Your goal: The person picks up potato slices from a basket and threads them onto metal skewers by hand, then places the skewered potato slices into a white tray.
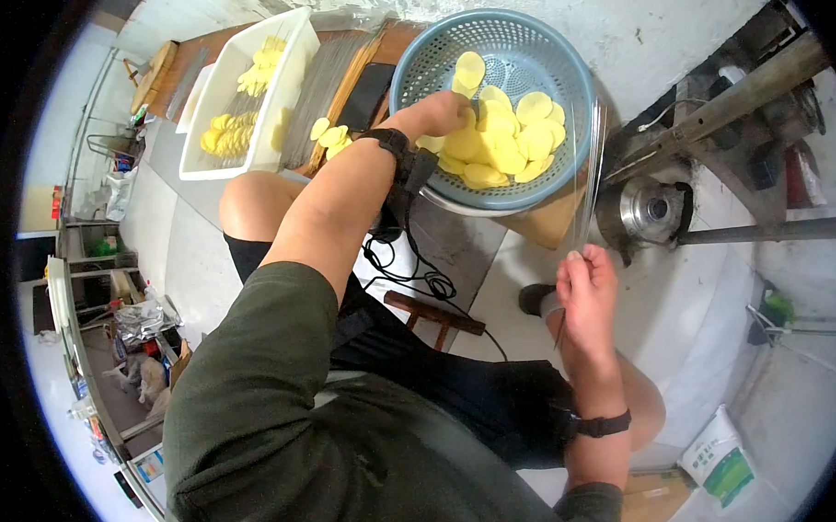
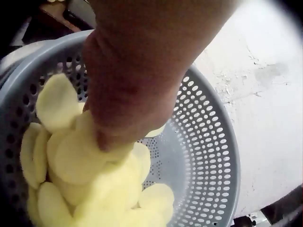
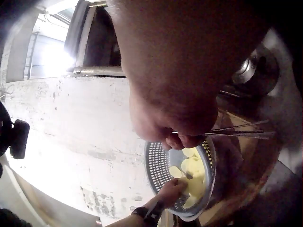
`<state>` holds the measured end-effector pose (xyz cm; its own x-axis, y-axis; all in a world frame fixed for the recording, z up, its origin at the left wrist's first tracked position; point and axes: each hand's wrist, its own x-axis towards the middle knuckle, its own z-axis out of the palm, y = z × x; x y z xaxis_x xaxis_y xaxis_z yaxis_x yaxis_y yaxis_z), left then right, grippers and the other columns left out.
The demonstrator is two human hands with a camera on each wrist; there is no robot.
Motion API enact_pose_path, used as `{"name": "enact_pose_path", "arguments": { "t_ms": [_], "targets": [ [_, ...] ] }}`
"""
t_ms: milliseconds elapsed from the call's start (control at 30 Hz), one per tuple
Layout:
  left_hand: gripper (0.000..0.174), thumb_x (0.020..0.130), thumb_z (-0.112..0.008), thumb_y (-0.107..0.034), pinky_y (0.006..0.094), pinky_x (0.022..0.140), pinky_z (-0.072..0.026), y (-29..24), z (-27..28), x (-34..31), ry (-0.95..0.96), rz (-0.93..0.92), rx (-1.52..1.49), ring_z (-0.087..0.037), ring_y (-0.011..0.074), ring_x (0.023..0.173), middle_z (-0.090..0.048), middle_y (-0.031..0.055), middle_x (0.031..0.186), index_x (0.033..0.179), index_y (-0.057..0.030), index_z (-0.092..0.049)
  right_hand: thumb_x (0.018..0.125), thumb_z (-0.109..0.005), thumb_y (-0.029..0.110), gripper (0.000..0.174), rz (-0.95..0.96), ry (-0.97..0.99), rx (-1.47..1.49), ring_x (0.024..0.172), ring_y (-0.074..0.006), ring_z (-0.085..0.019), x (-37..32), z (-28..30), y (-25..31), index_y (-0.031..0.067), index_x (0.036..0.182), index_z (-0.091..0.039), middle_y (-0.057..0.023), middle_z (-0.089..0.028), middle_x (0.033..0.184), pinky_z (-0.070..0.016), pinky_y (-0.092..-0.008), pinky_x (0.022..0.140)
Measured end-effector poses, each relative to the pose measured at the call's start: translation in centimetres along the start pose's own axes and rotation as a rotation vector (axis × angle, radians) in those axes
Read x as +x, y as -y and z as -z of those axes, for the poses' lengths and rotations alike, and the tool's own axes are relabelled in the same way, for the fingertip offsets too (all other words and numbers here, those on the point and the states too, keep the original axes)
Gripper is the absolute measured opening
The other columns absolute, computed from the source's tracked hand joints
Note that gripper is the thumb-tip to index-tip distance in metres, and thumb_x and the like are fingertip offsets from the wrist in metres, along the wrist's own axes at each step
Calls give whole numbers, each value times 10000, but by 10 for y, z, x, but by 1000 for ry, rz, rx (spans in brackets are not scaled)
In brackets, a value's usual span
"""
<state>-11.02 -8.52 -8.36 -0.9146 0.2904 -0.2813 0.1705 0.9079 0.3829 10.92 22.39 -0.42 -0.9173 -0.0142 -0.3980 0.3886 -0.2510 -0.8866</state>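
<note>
Round yellow slices (image 1: 501,143) (image 2: 75,156) (image 3: 193,168) lie heaped in a blue-grey perforated basket (image 1: 558,54) (image 2: 222,137) (image 3: 154,161). My left hand (image 1: 442,115) (image 2: 132,94) (image 3: 171,190) reaches in from above, fingers bent down against the slices; its fingertips are partly hidden, and whether they pinch a slice does not show. Right of the basket, my right hand (image 1: 587,296) (image 3: 175,118) grips a few long thin skewers (image 1: 585,186) (image 3: 241,132) between thumb and fingers. They point up past the basket's right rim, with no slice visible on them.
A white bin (image 1: 193,158) at the upper left holds rows of yellow slices. Beside it lie a bundle of thin sticks (image 1: 315,85), loose slices (image 1: 333,137) and a dark phone (image 1: 368,92). A metal kettle-like object (image 1: 651,207) and wooden beams stand right of the basket.
</note>
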Motion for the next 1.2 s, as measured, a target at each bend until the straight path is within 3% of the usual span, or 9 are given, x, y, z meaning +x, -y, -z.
{"name": "enact_pose_path", "arguments": {
  "t_ms": [133,267,467,567,633,667,800,1033,1200],
  "targets": [
    [391,824,-610,-252,405,859,-486,6,7,0,-93,102,-141,-620,361,980,-651,226,1043,1116,8,-619,939,-525,113,78,1,-10,6,512,-42,-404,0,0,-1,55,930,-473,-3,-516,687,-322,-186,439],
    [401,849,-585,-260,400,848,-485,1,20,-7,-37,131,-130,-628,343,968,-654,214,1053,1139,17,-606,937,-533,121,88,0,-10,-18,519,-42,-408,-2,-1,0,53,943,-478,-4,-521,693,-326,-187,444],
    [409,914,-541,-291,342,767,-488,3,14,-10,-73,278,-613,-607,212,865,-652,122,1010,1163,29,-598,934,-538,128,100,15,26,-44,527,-44,-421,-2,1,-2,49,961,-484,-7,-536,700,-336,-190,450],
    [364,944,-536,-274,292,696,-474,-20,14,-25,-188,289,-820,-569,149,773,-636,71,936,1143,24,-597,930,-537,120,99,33,-14,-61,518,-46,-425,-1,-2,-3,46,959,-477,-19,-557,703,-333,-193,440],
    [274,956,-544,-215,252,645,-450,-39,10,-35,-207,194,-1183,-535,109,711,-623,36,886,1107,7,-598,927,-533,110,99,-33,5,-92,491,-48,-420,3,-1,-13,45,959,-466,-39,-577,696,-318,-201,414],
    [191,947,-559,-159,223,628,-440,-54,9,-43,-249,195,-1200,-522,84,689,-614,20,865,1048,-4,-607,925,-528,104,98,-46,12,-93,464,-49,-410,3,-4,-15,43,949,-454,-52,-583,684,-302,-209,392],
    [201,924,-587,-128,251,708,-508,-91,-1,-65,-241,95,-1407,-614,126,793,-647,60,951,1071,9,-587,922,-526,99,108,-56,65,-111,467,-53,-416,4,-4,-26,43,940,-436,-49,-584,679,-308,-217,397],
    [210,913,-575,-81,223,619,-485,-112,-2,-86,-298,87,-1504,-598,105,709,-636,51,933,1105,-8,-529,923,-523,110,106,-19,63,-230,524,-55,-441,-1,-6,-25,41,966,-456,-33,-581,689,-348,-221,460],
    [212,911,-573,-74,215,598,-469,-108,-9,-85,-352,66,-1614,-596,94,693,-629,37,918,1112,-22,-532,925,-529,122,207,-4,85,-325,528,-57,-444,-1,-6,-26,29,1106,-488,-24,-582,695,-354,-225,467]
  ]
}}
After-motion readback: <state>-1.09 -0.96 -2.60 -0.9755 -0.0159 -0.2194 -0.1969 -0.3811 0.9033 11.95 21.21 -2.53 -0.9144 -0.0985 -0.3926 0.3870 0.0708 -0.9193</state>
